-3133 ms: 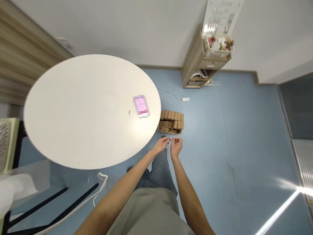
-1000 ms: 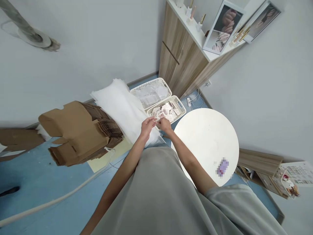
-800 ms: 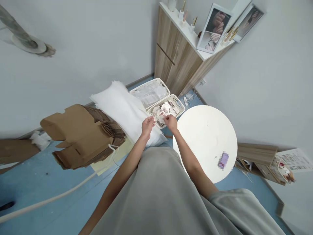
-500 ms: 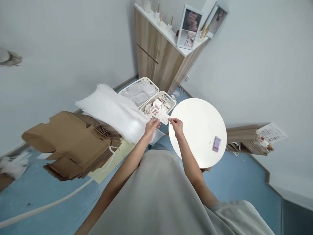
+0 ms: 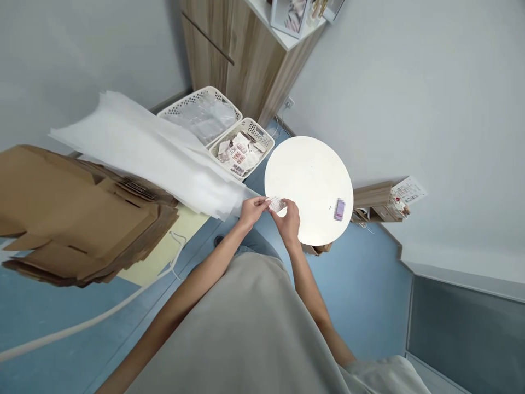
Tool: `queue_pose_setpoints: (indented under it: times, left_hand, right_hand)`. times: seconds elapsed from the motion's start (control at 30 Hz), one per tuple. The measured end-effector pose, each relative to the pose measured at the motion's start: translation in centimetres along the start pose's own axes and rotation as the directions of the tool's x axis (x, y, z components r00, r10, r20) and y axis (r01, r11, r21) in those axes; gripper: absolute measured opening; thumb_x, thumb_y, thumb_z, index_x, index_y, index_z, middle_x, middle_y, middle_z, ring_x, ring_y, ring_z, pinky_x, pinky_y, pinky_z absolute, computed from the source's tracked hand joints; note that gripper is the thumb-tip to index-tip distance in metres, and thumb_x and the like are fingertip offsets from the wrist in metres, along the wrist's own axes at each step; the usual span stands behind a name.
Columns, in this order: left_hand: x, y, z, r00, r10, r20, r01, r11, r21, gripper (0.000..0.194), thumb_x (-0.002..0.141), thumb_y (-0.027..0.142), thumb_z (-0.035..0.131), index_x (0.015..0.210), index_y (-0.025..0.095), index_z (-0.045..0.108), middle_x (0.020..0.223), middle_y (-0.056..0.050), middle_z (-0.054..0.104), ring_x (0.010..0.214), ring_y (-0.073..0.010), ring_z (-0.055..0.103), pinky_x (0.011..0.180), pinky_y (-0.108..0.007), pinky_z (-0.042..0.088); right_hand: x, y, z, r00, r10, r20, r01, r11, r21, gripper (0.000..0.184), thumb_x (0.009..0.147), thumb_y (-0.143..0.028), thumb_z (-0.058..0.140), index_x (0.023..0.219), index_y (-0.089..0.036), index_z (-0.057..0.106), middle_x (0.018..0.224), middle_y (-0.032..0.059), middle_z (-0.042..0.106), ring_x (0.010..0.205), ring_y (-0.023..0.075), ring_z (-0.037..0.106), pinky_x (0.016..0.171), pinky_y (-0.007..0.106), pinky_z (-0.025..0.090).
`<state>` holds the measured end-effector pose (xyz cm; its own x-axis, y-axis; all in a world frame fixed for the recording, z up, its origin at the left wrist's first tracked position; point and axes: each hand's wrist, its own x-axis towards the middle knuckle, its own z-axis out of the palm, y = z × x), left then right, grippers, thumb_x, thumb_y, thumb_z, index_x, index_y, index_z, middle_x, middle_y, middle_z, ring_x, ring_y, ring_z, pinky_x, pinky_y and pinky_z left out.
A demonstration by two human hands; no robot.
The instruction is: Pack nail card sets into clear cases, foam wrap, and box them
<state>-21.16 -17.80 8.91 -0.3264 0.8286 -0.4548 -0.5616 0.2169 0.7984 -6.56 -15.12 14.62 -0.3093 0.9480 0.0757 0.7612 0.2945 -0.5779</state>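
Note:
A small white card (image 5: 277,204) with fine printed lines is held between both hands, over the near left edge of a round white table (image 5: 307,164). My left hand (image 5: 253,211) pinches its left end between thumb and fingers. On the other side my right hand (image 5: 287,220) grips the card's right end, with thumb below and fingers above. Just beyond the hands stands a white basket (image 5: 257,130) holding several printed cards (image 5: 239,154).
A second white basket (image 5: 180,104) holds clear plastic bags. White foam sheets (image 5: 147,148) and stacked flat brown cardboard boxes (image 5: 82,213) lie to the left, near a white cable (image 5: 106,316). A blurred purple object (image 5: 339,209) rests on the table. A wooden cabinet (image 5: 246,54) stands behind.
Both hands have drawn the card back from the basket and closer together around it. The view has shifted, so the baskets and the table appear farther left and higher.

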Motion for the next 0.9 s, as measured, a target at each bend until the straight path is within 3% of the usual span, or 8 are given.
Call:
queue_pose_setpoints:
  times: [0.1,0.2,0.33,0.4,0.5,0.6,0.8,0.9]
  left_hand:
    - [-1.3,0.1,0.1,0.999,0.018,0.036,-0.018,1.0,-0.005,0.045,0.067,0.05,0.099,0.095,0.017,0.084,0.094,-0.01,0.082,0.089,-0.026,0.074,0.087,-0.041,0.062]
    - [-2.3,0.7,-0.2,0.992,0.037,0.117,-0.029,0.997,-0.067,0.047,0.073,0.055,0.096,0.101,0.018,0.084,0.106,-0.011,0.083,0.104,-0.0278,0.075,0.095,-0.04,0.061]
    - [-3.1,1.4,-0.7,0.968,-0.01,0.251,0.059,0.981,-0.187,0.053,0.08,0.061,0.09,0.11,0.018,0.082,0.111,-0.013,0.081,0.106,-0.0257,0.075,0.095,-0.038,0.059]
    - [-3.3,1.6,-0.9,0.95,-0.024,0.313,0.082,0.981,-0.174,0.054,0.077,0.059,0.093,0.108,0.016,0.082,0.099,-0.011,0.08,0.093,-0.023,0.074,0.089,-0.036,0.059]
    - [-3.3,2.0,-0.9,0.939,-0.011,0.343,0.07,0.984,-0.161,0.053,0.071,0.055,0.098,0.102,0.015,0.082,0.086,-0.007,0.077,0.082,-0.0206,0.071,0.084,-0.036,0.059]
    - [-3.1,2.5,-0.7,0.948,0.016,0.318,0.05,0.979,-0.197,0.053,0.066,0.052,0.102,0.099,0.016,0.081,0.091,-0.007,0.079,0.09,-0.0227,0.073,0.09,-0.038,0.059]
    - [-3.0,2.9,0.3,0.972,0.036,0.231,-0.005,0.992,-0.13,0.063,0.054,0.053,0.107,0.098,0.016,0.08,0.1,-0.011,0.082,0.099,-0.0278,0.075,0.094,-0.041,0.061]
    - [-3.2,3.1,0.6,0.968,0.039,0.246,-0.012,0.993,-0.113,0.065,0.054,0.053,0.107,0.1,0.016,0.081,0.102,-0.011,0.082,0.1,-0.0277,0.075,0.094,-0.041,0.06]
  right_hand:
    - [-1.4,-0.4,-0.2,0.997,0.076,0.028,-0.076,0.997,-0.013,0.047,0.093,-0.047,0.077,0.13,-0.021,0.066,0.14,0.0165,0.071,0.134,0.0306,0.062,0.12,0.047,0.047]
    - [-2.2,-0.8,-0.5,0.979,0.201,0.04,-0.205,0.962,0.183,0.047,0.087,-0.052,0.08,0.122,-0.023,0.069,0.135,0.0135,0.075,0.13,0.0291,0.067,0.115,0.044,0.053]
    - [-2.8,-1.4,-1.4,0.901,0.304,0.308,-0.433,0.638,0.637,0.051,0.084,-0.066,0.078,0.109,-0.022,0.073,0.114,0.0115,0.082,0.115,0.0276,0.078,0.098,0.039,0.062]
    - [-3.1,-1.6,-1.8,0.862,0.252,0.44,-0.507,0.465,0.726,0.055,0.085,-0.071,0.076,0.11,-0.022,0.075,0.115,0.0118,0.083,0.115,0.0284,0.079,0.097,0.039,0.063]
    - [-3.4,-1.8,-2.4,0.845,0.189,0.5,-0.533,0.368,0.762,0.057,0.087,-0.073,0.073,0.115,-0.023,0.076,0.121,0.0113,0.083,0.117,0.0299,0.079,0.097,0.041,0.064]
    - [-3.6,-1.7,-2.7,0.867,0.209,0.453,-0.499,0.379,0.779,0.057,0.087,-0.072,0.077,0.115,-0.023,0.076,0.119,0.0117,0.083,0.115,0.03,0.08,0.094,0.041,0.064]
    - [-4.0,-1.1,-3.4,0.922,0.319,0.222,-0.381,0.63,0.676,0.049,0.08,-0.068,0.083,0.091,-0.022,0.073,0.095,0.0065,0.08,0.096,0.0238,0.079,0.084,0.033,0.06]
    - [-4.1,-0.9,-3.9,0.932,0.303,0.2,-0.355,0.642,0.679,0.047,0.081,-0.067,0.083,0.085,-0.022,0.071,0.091,0.0047,0.078,0.093,0.0222,0.077,0.084,0.032,0.059]
